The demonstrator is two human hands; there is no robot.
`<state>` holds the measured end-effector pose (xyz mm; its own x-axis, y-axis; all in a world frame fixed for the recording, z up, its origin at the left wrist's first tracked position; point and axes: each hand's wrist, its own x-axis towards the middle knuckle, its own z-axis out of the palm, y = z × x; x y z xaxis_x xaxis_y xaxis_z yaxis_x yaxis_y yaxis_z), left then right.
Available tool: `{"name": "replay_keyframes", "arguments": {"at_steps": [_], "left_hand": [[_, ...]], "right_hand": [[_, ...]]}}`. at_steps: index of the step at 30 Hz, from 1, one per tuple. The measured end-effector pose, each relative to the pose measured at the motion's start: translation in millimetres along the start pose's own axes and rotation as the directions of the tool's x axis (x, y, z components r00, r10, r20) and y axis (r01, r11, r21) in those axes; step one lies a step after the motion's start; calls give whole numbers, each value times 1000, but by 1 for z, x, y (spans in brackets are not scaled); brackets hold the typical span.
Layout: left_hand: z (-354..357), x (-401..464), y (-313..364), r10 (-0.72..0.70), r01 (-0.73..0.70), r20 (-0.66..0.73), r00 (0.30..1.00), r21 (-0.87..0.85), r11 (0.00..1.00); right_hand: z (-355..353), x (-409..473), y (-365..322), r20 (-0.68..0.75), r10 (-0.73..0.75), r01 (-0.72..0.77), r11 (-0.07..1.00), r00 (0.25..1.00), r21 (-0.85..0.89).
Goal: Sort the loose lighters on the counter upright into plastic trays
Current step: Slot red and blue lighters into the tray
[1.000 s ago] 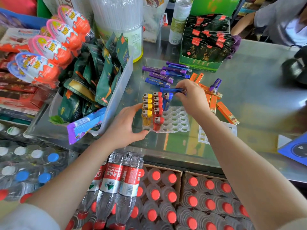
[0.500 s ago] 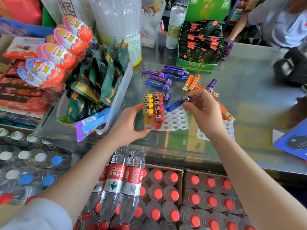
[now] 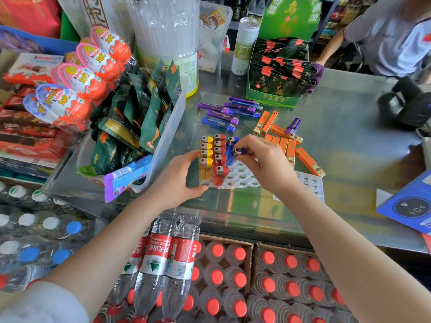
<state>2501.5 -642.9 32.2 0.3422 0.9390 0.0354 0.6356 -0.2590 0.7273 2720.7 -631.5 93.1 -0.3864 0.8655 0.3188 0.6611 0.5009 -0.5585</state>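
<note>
A clear plastic tray with round sockets lies on the glass counter. Yellow lighters fill its left column and red lighters the one beside it, all upright; one blue lighter stands at the back of the third column. My left hand grips the tray's front-left corner. My right hand pinches a blue lighter by its metal head, its body nearly upright over the third column. Loose purple and blue lighters lie behind the tray, loose orange lighters to its right.
A clear bin of green snack packets stands left of the tray. A green display box is behind the loose lighters. A second tray lies at the right. Another person sits at the far right. Bottled water is below the counter.
My right hand picked a blue lighter off the counter, carried it back over the tray and tipped it from lying flat to nearly upright. My left hand stayed on the tray's corner.
</note>
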Motion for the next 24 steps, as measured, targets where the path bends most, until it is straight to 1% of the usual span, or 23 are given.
{"name": "replay_keyframes", "arguments": {"at_steps": [3,7,11,12,14,15,16,17,19,20,22,24], "left_hand": [[-2,2,4,43,-43,-24,999,-7,999],[-1,3,5,66,-68,-37,997,-55,996],[2,1,4,31,-36,-60,998,-81,996],[2,1,4,25,-30,-57,998,-82,996],[1,3,2,23,-27,-54,998,-77,997],[1,3,0,20,-24,-53,998,-69,997],[2,3,-1,16,-19,-56,998,-58,998],[3,2,-2,14,-17,-59,998,-48,999],[3,1,-3,16,-18,-53,998,-35,999],[3,2,-4,16,-18,-48,999,-30,999],[3,3,-6,11,-12,-44,999,-23,1000],[2,4,-6,1,-2,-49,999,-18,1000]], "right_hand": [[1,7,0,-8,43,-43,999,999,-2],[9,15,-2,25,-18,19,999,1000,-49],[6,15,5,22,-50,53,986,998,-156],[2,16,9,14,-43,44,990,999,-136],[-4,21,17,-34,28,-27,999,999,38],[-4,25,23,-76,88,-78,988,993,131],[-2,30,29,-116,160,-138,973,980,185],[2,35,35,-128,229,-203,962,965,183],[13,45,45,-52,301,-296,952,952,84],[18,50,49,11,304,-304,952,953,32],[26,61,50,120,277,-277,961,953,-19],[31,72,51,176,241,-230,970,954,-82]]}}
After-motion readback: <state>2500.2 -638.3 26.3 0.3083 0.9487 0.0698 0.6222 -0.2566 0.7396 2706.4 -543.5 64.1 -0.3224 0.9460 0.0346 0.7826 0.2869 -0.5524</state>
